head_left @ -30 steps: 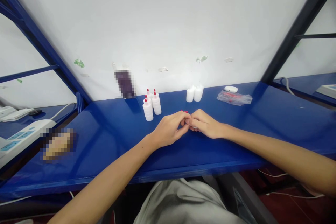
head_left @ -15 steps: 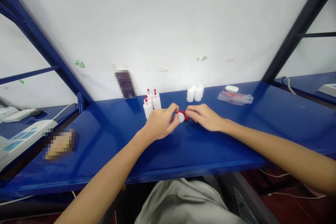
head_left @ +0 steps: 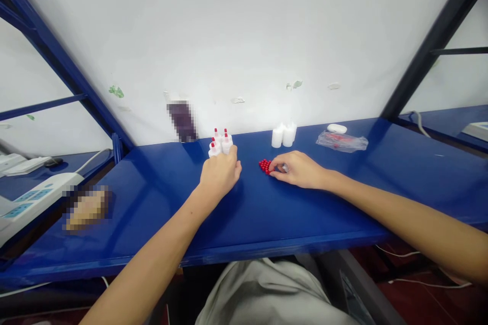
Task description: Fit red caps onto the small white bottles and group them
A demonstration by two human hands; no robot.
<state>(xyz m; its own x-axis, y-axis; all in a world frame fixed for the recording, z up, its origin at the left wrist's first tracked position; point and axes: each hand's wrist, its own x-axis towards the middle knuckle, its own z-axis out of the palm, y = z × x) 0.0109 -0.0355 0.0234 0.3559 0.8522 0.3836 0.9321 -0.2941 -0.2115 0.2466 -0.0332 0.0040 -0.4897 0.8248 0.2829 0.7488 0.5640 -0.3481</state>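
My left hand point(head_left: 220, 173) is curled at the group of small white bottles with red caps point(head_left: 220, 143) near the back of the blue table point(head_left: 152, 203); the bottle it carried there is hidden behind its fingers. My right hand point(head_left: 298, 169) rests on the table with its fingertips pinched beside a small pile of red caps point(head_left: 265, 165). What the pinch holds is too small to make out. A second group of white bottles without caps point(head_left: 282, 135) stands further back, to the right.
A clear plastic bag with red pieces point(head_left: 342, 141) and a small white case point(head_left: 337, 128) lie at the back right. Power strips point(head_left: 30, 198) sit on the left bench. A dark post point(head_left: 427, 45) rises at the right. The white wall is close behind.
My left hand has carried a capped white bottle left from the middle to the red-capped group. My right hand has stayed by the red caps.
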